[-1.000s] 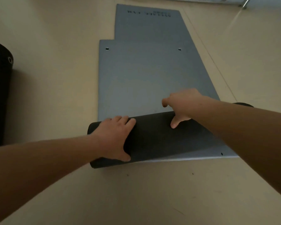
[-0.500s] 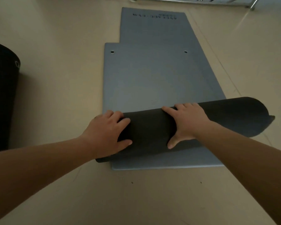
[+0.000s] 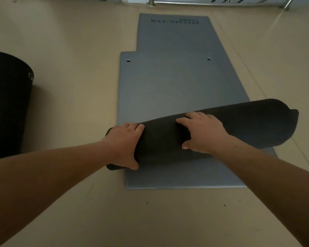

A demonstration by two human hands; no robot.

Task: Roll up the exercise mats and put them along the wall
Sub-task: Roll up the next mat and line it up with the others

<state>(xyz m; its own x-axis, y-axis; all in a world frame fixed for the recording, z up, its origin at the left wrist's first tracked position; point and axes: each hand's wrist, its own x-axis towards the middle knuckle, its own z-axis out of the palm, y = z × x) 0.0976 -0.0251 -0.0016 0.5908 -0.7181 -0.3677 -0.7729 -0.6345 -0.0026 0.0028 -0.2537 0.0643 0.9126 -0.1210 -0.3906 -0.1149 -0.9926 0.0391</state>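
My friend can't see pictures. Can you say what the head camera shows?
Two hands, left and right, press on a dark roll lying across a flat grey mat on a beige floor. Another dark roll lies at left.

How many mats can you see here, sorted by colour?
Grey mats lying flat: 2, the near grey mat overlapping the far grey mat.
Black mats: 2, the black roll under the left hand and right hand, and a black mat at the left edge.
Total: 4 mats.
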